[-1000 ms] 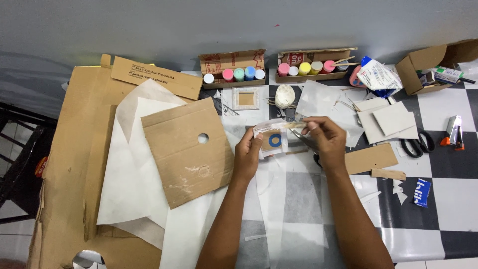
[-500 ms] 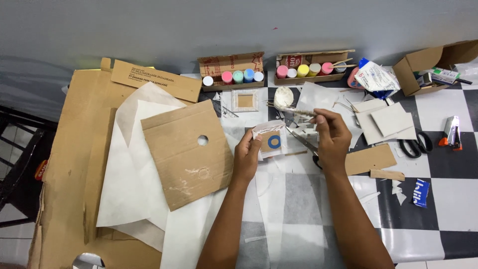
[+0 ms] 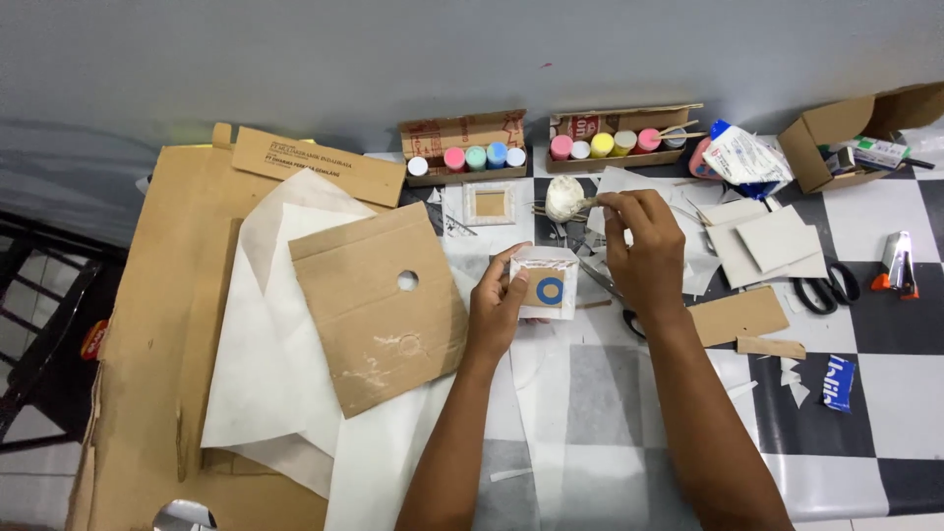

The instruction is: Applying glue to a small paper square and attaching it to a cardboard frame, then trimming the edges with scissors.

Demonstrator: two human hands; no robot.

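Head view

1. The left hand (image 3: 497, 310) is pinching the card (image 3: 547, 285), a small brown square with a blue ring and a white paper edging. Thumb and fingers are closed on its left edge and are holding it just above the table (image 3: 885, 393).
2. The right hand (image 3: 644, 246), up and to the right of the card, is gripping a thin stick (image 3: 585, 204). Its fingertips are clamped on the near end.
3. The far end of the stick is touching a white tub (image 3: 562, 197) just beyond the card. The contents cannot be made out.
4. Judged advice: the stick is best worked with a light wrist turn, so that only its tip is picking up material and nothing is dripping on the way over the card.
5. Judged advice: the left hand is doing well to keep the card level and face up, with the fingers clear of the white edging.
6. Scissors (image 3: 600, 280) are lying open just right of the card, under the right wrist. The wrist is best kept lifted over them.
7. A small framed square (image 3: 489, 204) is lying beyond the card, left of the tub.
8. A cardboard sheet (image 3: 379, 305) with a round hole is lying left of the card, on white paper.
9. Two boxes of paint pots (image 3: 462, 157) are standing well beyond the card, against the wall.
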